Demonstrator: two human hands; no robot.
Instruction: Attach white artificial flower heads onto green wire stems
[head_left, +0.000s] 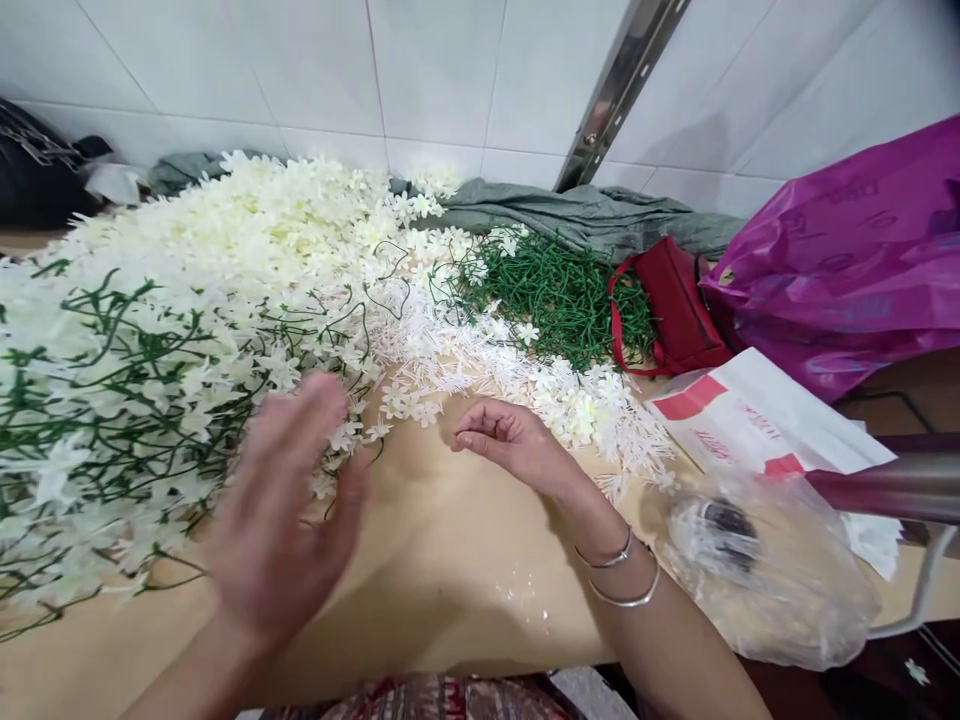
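Note:
My left hand point(281, 510), smeared by motion, is held over the near edge of a heap of white artificial flowers on green stems point(172, 400). Its fingers are stretched out with the thumb apart, and nothing shows in it. Above the tan tabletop point(450, 560), my right hand point(510, 440) has its fingers curled towards the thumb in a loose pinch; anything between the tips is too small to make out. Just beyond it lie loose white blossoms point(409, 403) and a spread of thin white plastic pieces point(450, 350).
Farther back are a pile of white flower heads point(277, 210) and a tangle of green plastic stems point(562, 290). To the right stand a red bag point(679, 300), a purple plastic bag point(847, 260), a white paper bag point(780, 410) and a clear plastic bag point(780, 580). A tiled wall point(442, 70) closes the back.

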